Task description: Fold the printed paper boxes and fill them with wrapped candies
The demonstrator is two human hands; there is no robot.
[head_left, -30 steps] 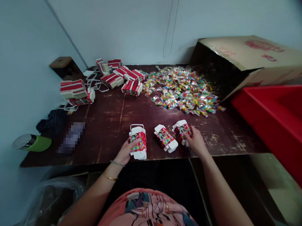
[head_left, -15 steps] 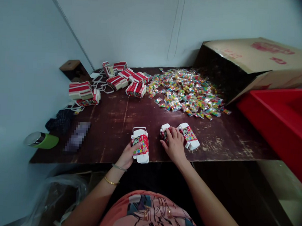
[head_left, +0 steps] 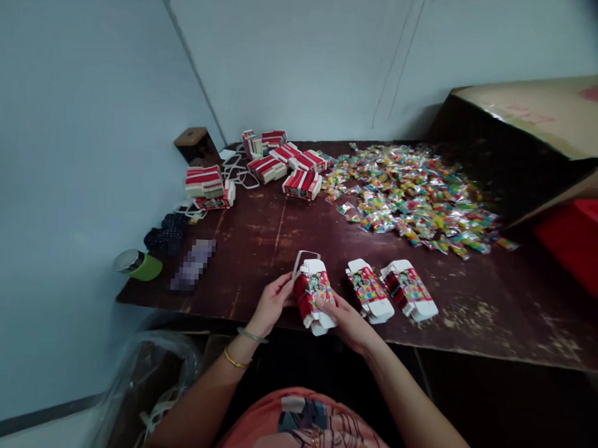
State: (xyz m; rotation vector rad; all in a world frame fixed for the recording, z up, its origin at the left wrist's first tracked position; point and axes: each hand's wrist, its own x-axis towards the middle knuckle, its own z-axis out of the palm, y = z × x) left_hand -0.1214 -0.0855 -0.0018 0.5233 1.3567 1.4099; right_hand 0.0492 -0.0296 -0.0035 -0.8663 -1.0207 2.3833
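Near the table's front edge, a small red printed carton with white end flaps and a white handle loop is between my hands. My left hand grips its left side close to the loop, with some fingertips hidden behind it. My right hand holds the lower right side, thumb on the printed face. To the right lie two more groups of such cartons, the nearer cartons and the farther cartons, with white flaps showing.
A heap of wrapped candies spreads over the back right. Bundles of cartons lie at the back left. A green-sided cup and dark cloth are at left. A cardboard box and red bin stand at right.
My right hand has left the cartons on the right and now holds the carton with my left hand. That carton has opened out from flat. The view has swung left.
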